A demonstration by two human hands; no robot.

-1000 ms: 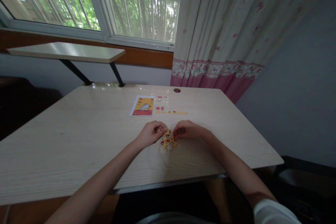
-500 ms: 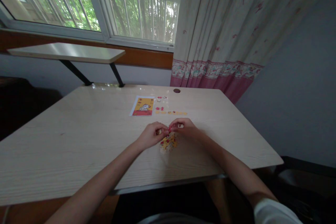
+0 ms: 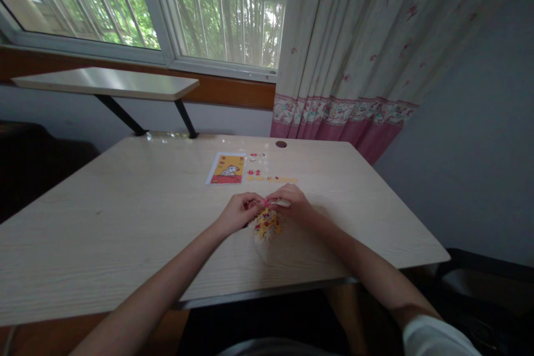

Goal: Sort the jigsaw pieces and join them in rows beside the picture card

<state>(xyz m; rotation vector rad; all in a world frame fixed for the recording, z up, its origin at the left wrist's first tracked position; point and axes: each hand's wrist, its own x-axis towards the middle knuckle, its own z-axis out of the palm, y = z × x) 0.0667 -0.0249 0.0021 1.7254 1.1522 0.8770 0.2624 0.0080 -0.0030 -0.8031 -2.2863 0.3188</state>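
In the head view, a small red puzzle piece [image 3: 266, 203] is pinched between the fingertips of both hands. My left hand [image 3: 240, 212] closes on it from the left, thumb against fingers. From the right, my right hand [image 3: 295, 201] grips it too, its back turned up. Whether it is one piece or two joined cannot be made out. Just below the fingertips lies a loose pile of puzzle pieces [image 3: 267, 226], yellow, red and whitish. Beyond the hands, yellow pieces [image 3: 286, 180] form a row, with a few red pieces [image 3: 254, 172] above it.
A picture sheet [image 3: 227, 169] with a white animal on yellow and red lies left of the sorted pieces. Further back are a few small pieces [image 3: 253, 154] and a round hole [image 3: 281, 144] in the desk [image 3: 125, 222]. A raised shelf [image 3: 108, 82] stands at the back left.
Both hands have moved slightly left with the red piece. My right hand has tilted a little, and more of the pile's upper part shows below the fingers.
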